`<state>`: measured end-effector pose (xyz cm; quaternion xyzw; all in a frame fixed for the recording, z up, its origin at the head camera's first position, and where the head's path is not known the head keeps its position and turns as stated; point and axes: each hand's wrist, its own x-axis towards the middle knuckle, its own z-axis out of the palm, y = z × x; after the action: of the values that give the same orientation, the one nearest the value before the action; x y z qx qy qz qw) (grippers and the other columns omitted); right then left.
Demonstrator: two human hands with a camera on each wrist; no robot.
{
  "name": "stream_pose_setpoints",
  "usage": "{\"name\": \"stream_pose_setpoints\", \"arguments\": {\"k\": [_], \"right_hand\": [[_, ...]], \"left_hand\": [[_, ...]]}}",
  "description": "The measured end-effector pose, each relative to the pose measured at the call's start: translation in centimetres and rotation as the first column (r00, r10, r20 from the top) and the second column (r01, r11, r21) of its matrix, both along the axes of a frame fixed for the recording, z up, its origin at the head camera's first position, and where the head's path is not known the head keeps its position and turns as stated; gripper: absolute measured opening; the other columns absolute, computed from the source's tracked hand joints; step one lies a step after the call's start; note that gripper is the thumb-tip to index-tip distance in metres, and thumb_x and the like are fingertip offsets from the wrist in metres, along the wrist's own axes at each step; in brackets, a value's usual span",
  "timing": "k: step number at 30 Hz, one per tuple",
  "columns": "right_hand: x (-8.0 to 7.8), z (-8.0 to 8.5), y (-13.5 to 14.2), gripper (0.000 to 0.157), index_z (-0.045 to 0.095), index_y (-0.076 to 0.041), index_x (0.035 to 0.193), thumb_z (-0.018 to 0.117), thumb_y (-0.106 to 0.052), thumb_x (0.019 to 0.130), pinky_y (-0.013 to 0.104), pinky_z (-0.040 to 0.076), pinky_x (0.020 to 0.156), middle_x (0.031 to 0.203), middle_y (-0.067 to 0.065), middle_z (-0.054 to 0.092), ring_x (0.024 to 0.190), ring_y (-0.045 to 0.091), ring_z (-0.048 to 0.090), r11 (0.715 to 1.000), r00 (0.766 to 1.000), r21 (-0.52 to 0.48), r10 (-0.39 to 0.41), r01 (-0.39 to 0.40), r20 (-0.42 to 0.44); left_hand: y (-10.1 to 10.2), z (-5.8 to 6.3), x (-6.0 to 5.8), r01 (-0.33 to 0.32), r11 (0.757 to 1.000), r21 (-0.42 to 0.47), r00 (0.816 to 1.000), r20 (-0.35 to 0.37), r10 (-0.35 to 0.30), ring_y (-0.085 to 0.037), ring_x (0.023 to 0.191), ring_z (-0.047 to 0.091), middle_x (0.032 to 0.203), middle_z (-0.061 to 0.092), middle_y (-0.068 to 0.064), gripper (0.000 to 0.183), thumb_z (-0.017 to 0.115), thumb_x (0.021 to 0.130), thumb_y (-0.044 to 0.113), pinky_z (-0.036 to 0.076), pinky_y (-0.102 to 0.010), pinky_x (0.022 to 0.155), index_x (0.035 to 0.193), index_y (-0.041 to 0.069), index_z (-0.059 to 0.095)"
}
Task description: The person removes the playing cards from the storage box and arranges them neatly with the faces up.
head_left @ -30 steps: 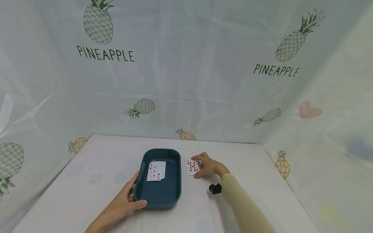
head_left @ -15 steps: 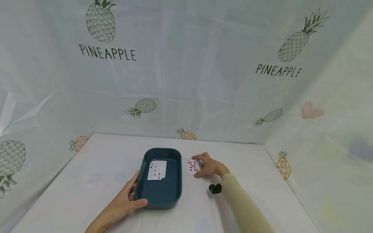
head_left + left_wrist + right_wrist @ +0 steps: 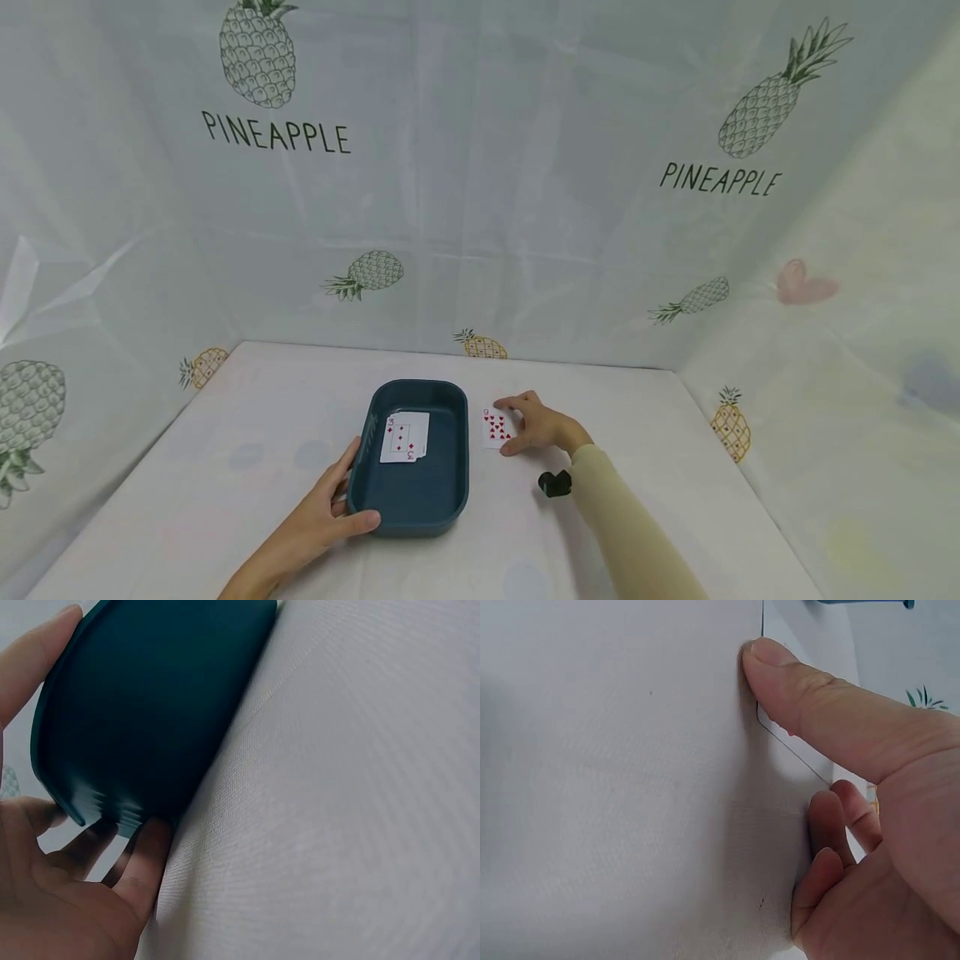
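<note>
Left hand (image 3: 321, 515) grips one dark-teal, rounded rectangular tray (image 3: 408, 500) containing at least two white playing cards (image 3: 403, 437); right hand (image 3: 542, 428) pinches one red-hearts playing card (image 3: 495, 427) on the white desk (image 3: 300, 383), beside the tray.

A screened-off nook is what's met here: the white-covered tabletop (image 3: 592, 387) is closed in, at the back and both sides, by pale sheeting (image 3: 517, 167), printed over with pineapples (image 3: 258, 60) and bold PINEAPPLE lettering (image 3: 276, 134); whether home, lab or workshop, it cannot be told
</note>
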<state>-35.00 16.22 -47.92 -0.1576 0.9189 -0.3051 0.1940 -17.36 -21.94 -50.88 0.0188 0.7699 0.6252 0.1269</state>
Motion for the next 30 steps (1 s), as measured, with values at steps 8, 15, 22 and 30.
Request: {"name": "stream_pose_setpoints", "arguments": {"k": [8,15,22,30], "right_hand": [[0.1,-0.1,0.3,0.092,0.05,-0.029,0.158,0.097,-0.034,0.079,0.051,0.041,0.106,0.15,0.007,0.041,0.12,0.027,0.049,0.996,0.999,-0.079,-0.03,0.032,0.035],[0.4,-0.3,0.4,0.092,0.049,-0.026,0.16,0.095,-0.03,0.08,0.046,0.042,0.101,0.151,0.008,0.044,0.118,0.025,0.049,0.989,0.999,-0.14,-0.038,0.041,0.028],[0.4,-1.0,0.6,0.087,0.051,-0.023,0.158,0.093,-0.033,0.083,0.045,0.044,0.097,0.153,0.009,0.047,0.116,0.025,0.052,0.976,0.997,-0.207,-0.073,0.074,0.01],[0.8,-1.1,0.5,0.081,0.051,-0.018,0.159,0.087,-0.034,0.088,0.056,0.047,0.104,0.156,0.016,0.048,0.125,0.035,0.055,0.952,0.991,-0.283,-0.132,0.121,-0.02]], "left_hand": [[0.0,0.1,0.1,0.004,1.0,0.027,1.0,-0.008,-0.004,-0.038,0.139,0.055,0.171,0.018,-0.026,0.113,0.086,0.09,0.027,0.055,-0.043,0.104,0.172,0.033,0.009],[0.0,0.2,0.1,-0.002,1.0,0.015,1.0,-0.003,0.002,-0.037,0.137,0.056,0.171,0.018,-0.025,0.112,0.086,0.091,0.029,0.056,-0.041,0.102,0.172,0.035,0.01],[0.0,0.1,0.1,0.0,1.0,0.028,1.0,-0.011,0.0,-0.037,0.136,0.057,0.17,0.019,-0.026,0.113,0.087,0.09,0.028,0.056,-0.043,0.102,0.172,0.035,0.01],[0.1,0.2,0.1,0.001,1.0,0.031,1.0,-0.016,-0.001,-0.04,0.137,0.055,0.17,0.017,-0.028,0.114,0.087,0.089,0.029,0.056,-0.045,0.103,0.173,0.032,0.009]]}}
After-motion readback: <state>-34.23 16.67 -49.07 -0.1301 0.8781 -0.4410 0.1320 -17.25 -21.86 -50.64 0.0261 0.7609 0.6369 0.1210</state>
